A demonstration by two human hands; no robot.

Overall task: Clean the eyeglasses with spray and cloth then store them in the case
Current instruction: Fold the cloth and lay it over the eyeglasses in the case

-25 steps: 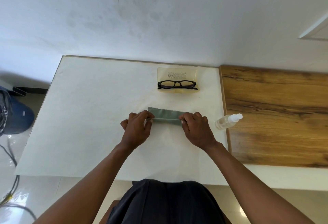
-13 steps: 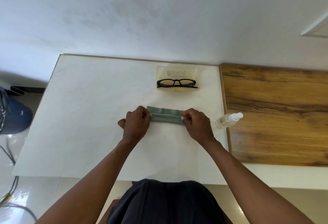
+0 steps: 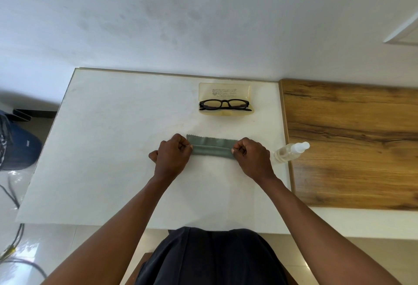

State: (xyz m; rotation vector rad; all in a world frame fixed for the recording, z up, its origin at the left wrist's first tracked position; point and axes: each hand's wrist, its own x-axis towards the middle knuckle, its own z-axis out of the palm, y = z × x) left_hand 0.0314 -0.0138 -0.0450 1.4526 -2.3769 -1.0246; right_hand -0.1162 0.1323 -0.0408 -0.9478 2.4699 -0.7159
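Head view looks down on a white table [image 3: 95,149] set against a pale wall [image 3: 203,24]. At the centre, a grey-green cloth [image 3: 211,148] lies folded into a narrow strip, its zigzag far edge flat on the table. The left hand [image 3: 173,157] pinches the strip's 9 o'clock end with curled fingers, and the right hand [image 3: 253,158] pinches the 3 o'clock end the same way. At 12 o'clock from the cloth, apart from it, black eyeglasses [image 3: 225,105] sit in an open, yellowish translucent case [image 3: 225,91] near the table's far edge. At 3 o'clock, just beside the right hand, a clear spray bottle [image 3: 290,151] lies on its side across the seam where the white top meets a wood-grain board [image 3: 352,144]. Bare tabletop spreads wide toward 9 o'clock and toward 6 o'clock, up to the near edge by the person's dark clothing [image 3: 210,257]. Off the table at 9 o'clock stands a blue bag [image 3: 20,146] on a glossy floor, with cables [image 3: 13,239] at 7 o'clock.
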